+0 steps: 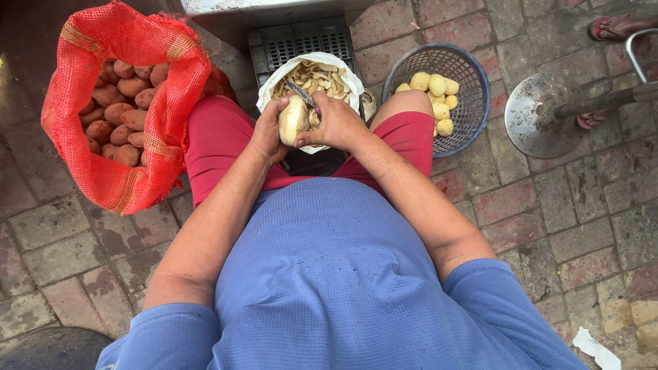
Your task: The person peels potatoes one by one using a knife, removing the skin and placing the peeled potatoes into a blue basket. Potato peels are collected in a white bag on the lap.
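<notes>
My left hand point(269, 130) grips a half-peeled potato point(293, 120), pale on the bared side. My right hand point(337, 122) holds a metal peeler point(299, 91) whose blade rests on the potato's top. Both hands hover between my knees over a white bag point(337, 63) filled with potato peelings point(312, 77). I sit in red shorts and a blue shirt.
A red mesh sack point(116, 171) of unpeeled brown potatoes point(118, 113) stands at my left. A blue plastic basket point(473, 103) with several peeled yellow potatoes point(433, 92) sits at my right. A round metal stand base point(538, 116) and another person's sandalled foot point(610, 27) lie further right on the brick floor.
</notes>
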